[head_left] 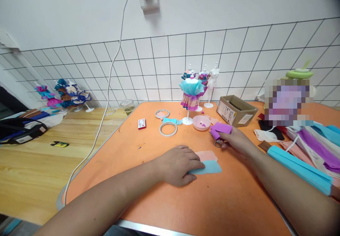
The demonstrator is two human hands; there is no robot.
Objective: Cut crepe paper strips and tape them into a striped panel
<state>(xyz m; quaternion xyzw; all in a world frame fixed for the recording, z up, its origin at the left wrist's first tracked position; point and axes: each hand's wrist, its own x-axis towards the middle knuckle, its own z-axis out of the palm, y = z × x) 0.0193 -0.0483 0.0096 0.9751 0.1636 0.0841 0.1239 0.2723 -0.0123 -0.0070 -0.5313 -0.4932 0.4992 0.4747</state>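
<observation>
My left hand (177, 165) lies palm down with its fingers stretched over a pale blue crepe-paper piece (212, 166). A pink crepe-paper piece (206, 155) lies just beyond it, partly under the fingers. Farther right, my right hand (231, 139) is closed at the handle of a pair of scissors (218, 144), by purple crepe paper (222, 127). The purple paper covers the scissors' blades, and some fingers are hidden. Behind stands a small dress form (191, 91) wearing a turquoise top and a pink ruffled skirt.
A pink bowl (201, 123), tape rolls (168, 129) and a small red-and-white box (141, 124) are on the orange table (127, 172). A cardboard box (236, 110) stands at the back right. Coloured paper rolls (300, 168) lie right; a white cable (109, 84) hangs left.
</observation>
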